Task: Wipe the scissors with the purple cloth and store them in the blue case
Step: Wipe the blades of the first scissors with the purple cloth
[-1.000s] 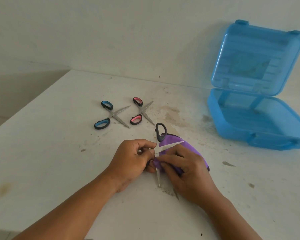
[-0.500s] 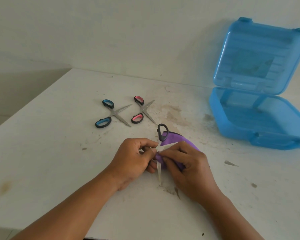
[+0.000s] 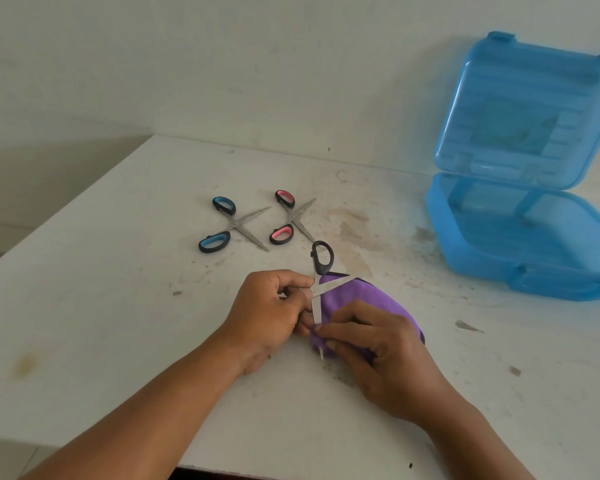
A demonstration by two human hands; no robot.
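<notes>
- Centre: the left hand (image 3: 267, 313) grips the black-handled scissors (image 3: 322, 258) near the pivot, blades spread.
- The right hand (image 3: 378, 348) pinches the purple cloth (image 3: 361, 292) around the lower blade.
- Above them, blue-handled scissors (image 3: 238, 223) and pink-handled scissors (image 3: 293, 218) lie open on the table (image 3: 118, 289).
- Right edge: the blue case (image 3: 482, 268), lid up.

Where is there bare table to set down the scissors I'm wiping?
Widest: the table left of the blue-handled scissors and left hand. Also the stained strip between purple cloth and blue case. Crowded: beyond that hand, where those and the pink-handled scissors lie open.
</notes>
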